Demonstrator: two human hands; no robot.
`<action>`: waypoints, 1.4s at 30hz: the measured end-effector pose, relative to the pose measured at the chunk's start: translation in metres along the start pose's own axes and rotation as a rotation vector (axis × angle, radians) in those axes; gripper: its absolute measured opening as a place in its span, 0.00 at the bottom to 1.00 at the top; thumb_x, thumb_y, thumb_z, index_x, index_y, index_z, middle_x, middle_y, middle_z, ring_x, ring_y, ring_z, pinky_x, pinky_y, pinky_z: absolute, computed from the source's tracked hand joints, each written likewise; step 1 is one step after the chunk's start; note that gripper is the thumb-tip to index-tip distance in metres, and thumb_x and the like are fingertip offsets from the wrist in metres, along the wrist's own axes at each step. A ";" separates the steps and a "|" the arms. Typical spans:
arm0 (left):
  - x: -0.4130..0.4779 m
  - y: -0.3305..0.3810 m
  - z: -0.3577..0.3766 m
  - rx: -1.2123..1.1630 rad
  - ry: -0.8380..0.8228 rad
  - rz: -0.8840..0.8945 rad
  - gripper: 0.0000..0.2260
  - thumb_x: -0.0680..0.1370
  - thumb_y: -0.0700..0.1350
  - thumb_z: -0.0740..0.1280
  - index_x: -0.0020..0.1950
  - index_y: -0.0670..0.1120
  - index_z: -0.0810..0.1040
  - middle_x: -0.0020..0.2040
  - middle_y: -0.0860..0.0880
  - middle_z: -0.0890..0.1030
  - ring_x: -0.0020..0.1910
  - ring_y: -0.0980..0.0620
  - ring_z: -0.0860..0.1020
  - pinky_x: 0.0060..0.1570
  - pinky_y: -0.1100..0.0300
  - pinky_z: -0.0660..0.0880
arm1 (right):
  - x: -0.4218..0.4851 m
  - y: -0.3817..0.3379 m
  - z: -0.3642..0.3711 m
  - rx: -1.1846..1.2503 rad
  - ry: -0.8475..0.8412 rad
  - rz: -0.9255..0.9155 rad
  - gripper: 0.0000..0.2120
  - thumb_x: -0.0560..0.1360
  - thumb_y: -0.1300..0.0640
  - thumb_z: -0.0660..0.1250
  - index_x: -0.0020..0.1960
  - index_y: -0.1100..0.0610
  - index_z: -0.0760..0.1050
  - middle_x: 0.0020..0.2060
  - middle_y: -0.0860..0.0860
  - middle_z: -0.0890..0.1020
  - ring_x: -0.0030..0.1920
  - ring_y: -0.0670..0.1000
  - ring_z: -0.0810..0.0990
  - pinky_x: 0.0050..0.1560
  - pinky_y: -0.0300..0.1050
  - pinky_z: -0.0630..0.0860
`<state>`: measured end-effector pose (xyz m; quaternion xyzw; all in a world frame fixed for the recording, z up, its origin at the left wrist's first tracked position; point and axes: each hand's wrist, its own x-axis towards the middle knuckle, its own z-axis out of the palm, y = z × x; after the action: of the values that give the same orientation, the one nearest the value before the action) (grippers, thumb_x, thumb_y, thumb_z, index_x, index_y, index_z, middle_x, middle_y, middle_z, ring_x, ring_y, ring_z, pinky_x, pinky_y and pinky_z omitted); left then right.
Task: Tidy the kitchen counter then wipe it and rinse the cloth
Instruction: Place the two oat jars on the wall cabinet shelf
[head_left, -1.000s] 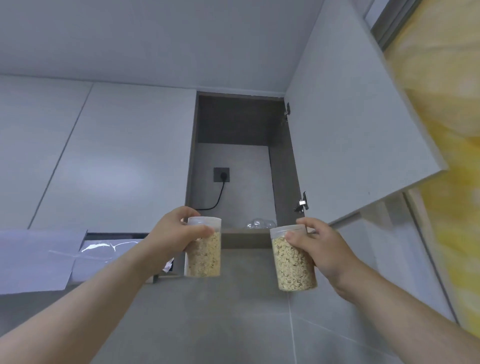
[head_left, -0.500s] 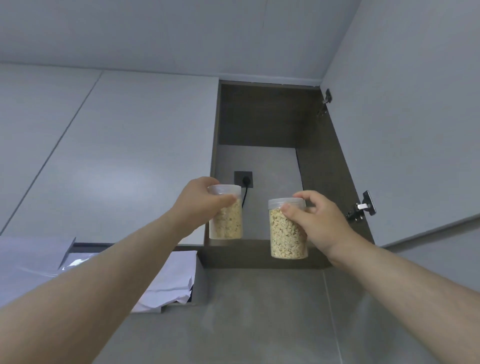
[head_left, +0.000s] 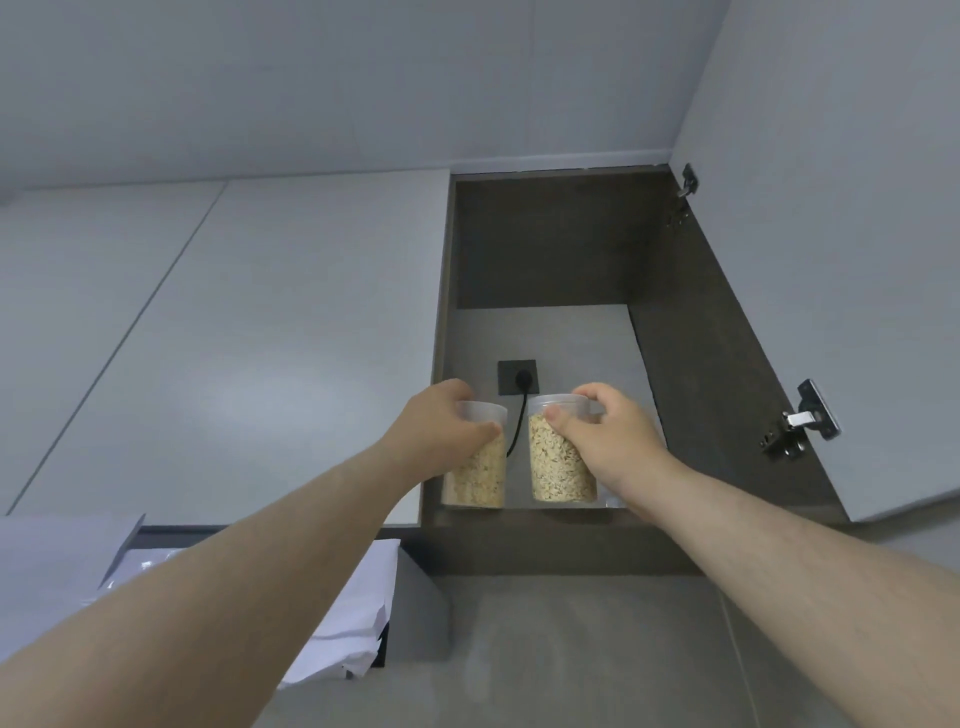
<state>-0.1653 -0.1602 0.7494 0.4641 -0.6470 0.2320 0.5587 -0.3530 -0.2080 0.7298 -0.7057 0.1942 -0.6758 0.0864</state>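
I look up into an open wall cupboard (head_left: 691, 374). My left hand (head_left: 436, 431) grips a clear plastic jar of pale grain (head_left: 480, 475) near its lid, at the left of the cupboard's opening. My right hand (head_left: 608, 431) grips a second clear jar of oat-like flakes (head_left: 558, 467) by its top. Both jars stand upright, side by side, with their bases at the level of the cupboard's bottom shelf (head_left: 545, 535). Whether they rest on it I cannot tell.
The cupboard door (head_left: 831, 260) hangs open to the right, with metal hinges (head_left: 797, 423). On the cupboard's back wall a black socket (head_left: 517, 376) holds a plug and cable. Closed white cupboard fronts (head_left: 234, 338) lie to the left. White paper (head_left: 343, 634) sits below left.
Both hands have carried the jars up and forward from below the cupboard into its opening, and my view has tilted further upward.
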 end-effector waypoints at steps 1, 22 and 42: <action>0.002 -0.001 0.001 0.021 -0.012 0.007 0.17 0.74 0.56 0.68 0.60 0.51 0.72 0.51 0.52 0.75 0.47 0.55 0.75 0.38 0.66 0.72 | 0.003 0.004 0.002 -0.003 -0.017 0.014 0.19 0.75 0.45 0.70 0.62 0.49 0.71 0.56 0.51 0.79 0.53 0.51 0.79 0.46 0.46 0.79; 0.018 -0.032 -0.006 0.540 0.092 0.308 0.15 0.77 0.63 0.61 0.58 0.56 0.74 0.50 0.60 0.73 0.53 0.58 0.68 0.63 0.55 0.61 | 0.019 0.040 0.000 0.099 -0.449 0.020 0.36 0.77 0.65 0.67 0.75 0.38 0.58 0.74 0.49 0.65 0.63 0.51 0.76 0.57 0.46 0.78; 0.018 -0.043 0.008 0.634 0.146 0.334 0.17 0.77 0.62 0.61 0.60 0.55 0.78 0.62 0.58 0.77 0.69 0.56 0.65 0.76 0.50 0.48 | 0.024 0.040 0.016 -0.355 -0.475 0.032 0.39 0.80 0.57 0.64 0.78 0.41 0.40 0.76 0.50 0.64 0.69 0.51 0.69 0.59 0.39 0.64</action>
<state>-0.1312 -0.1928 0.7543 0.4844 -0.5683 0.5415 0.3862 -0.3428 -0.2561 0.7355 -0.8451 0.2945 -0.4460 0.0153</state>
